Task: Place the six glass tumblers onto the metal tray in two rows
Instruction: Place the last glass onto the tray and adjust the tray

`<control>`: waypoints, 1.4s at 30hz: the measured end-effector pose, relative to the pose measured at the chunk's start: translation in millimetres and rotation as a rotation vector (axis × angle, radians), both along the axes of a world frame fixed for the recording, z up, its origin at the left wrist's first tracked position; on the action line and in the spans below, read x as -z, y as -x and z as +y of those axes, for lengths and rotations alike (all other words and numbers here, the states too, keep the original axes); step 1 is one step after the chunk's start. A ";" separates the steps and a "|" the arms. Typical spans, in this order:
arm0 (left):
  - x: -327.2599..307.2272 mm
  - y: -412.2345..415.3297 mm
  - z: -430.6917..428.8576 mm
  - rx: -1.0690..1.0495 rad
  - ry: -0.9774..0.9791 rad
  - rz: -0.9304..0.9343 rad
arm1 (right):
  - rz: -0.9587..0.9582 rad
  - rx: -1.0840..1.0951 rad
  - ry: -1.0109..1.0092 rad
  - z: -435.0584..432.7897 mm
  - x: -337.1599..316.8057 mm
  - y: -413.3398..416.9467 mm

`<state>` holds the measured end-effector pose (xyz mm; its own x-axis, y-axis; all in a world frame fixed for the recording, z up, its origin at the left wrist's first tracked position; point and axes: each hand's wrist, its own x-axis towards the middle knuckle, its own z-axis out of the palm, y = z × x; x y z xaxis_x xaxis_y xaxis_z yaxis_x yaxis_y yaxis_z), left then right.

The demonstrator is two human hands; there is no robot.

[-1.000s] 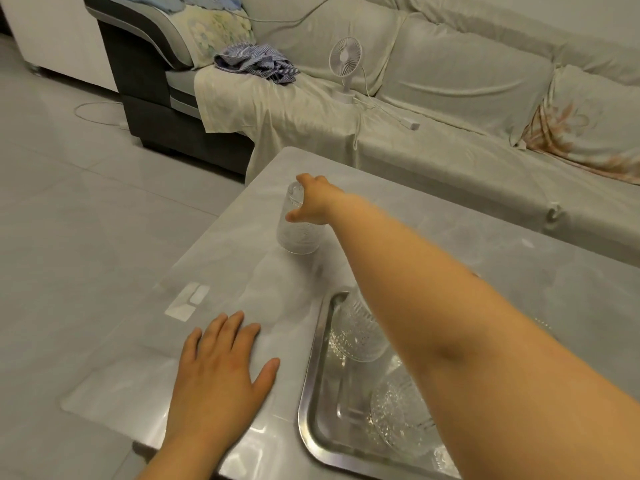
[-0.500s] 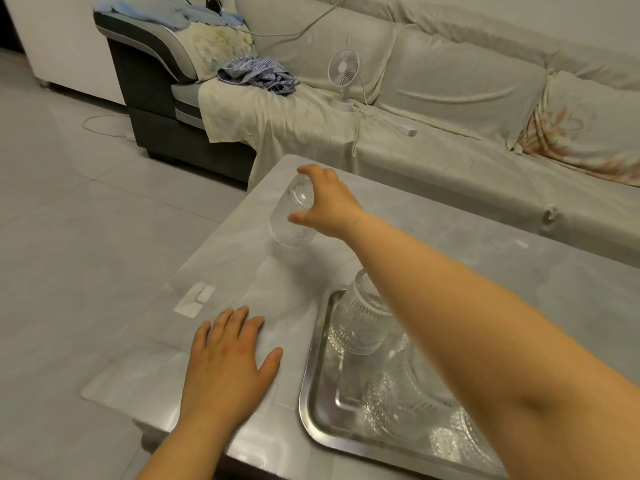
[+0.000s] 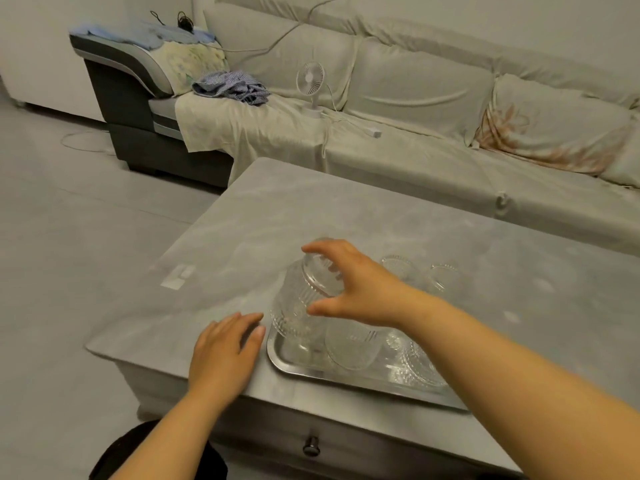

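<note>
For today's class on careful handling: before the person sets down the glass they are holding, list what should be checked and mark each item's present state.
1. Right hand grips the held glass by its base: ok.
2. Glass over the tray corner: ok.
3. Corner spot free of glasses: cannot tell, blurred.
4. Left hand off the tray, flat on the table: ok.
5. Tray fully on the table: ok.
6. All six glasses on the tray: not ok, one is held.

A home living room: covered sofa (image 3: 415, 109), coffee table (image 3: 311, 216), desk fan (image 3: 310, 77).
</note>
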<state>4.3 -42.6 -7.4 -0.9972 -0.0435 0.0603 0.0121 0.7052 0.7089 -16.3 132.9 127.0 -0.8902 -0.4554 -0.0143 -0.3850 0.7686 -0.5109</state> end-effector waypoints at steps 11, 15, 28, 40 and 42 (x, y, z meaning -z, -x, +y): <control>9.7 -1.3 1.6 0.117 0.151 0.034 | -0.002 0.001 -0.221 -6.7 20.0 -7.2; 12.4 -0.1 1.9 0.118 0.163 0.057 | 0.015 0.005 -0.254 -5.3 21.3 -4.4; 12.3 -1.4 2.4 0.117 0.190 0.068 | 0.051 0.043 -0.198 8.1 28.1 -12.3; -30.7 3.1 34.1 -0.010 -0.451 0.029 | 0.354 1.101 0.787 132.9 67.7 -70.3; -44.0 11.8 50.2 -0.018 -0.691 -0.073 | 0.092 1.183 0.976 149.8 84.9 -70.8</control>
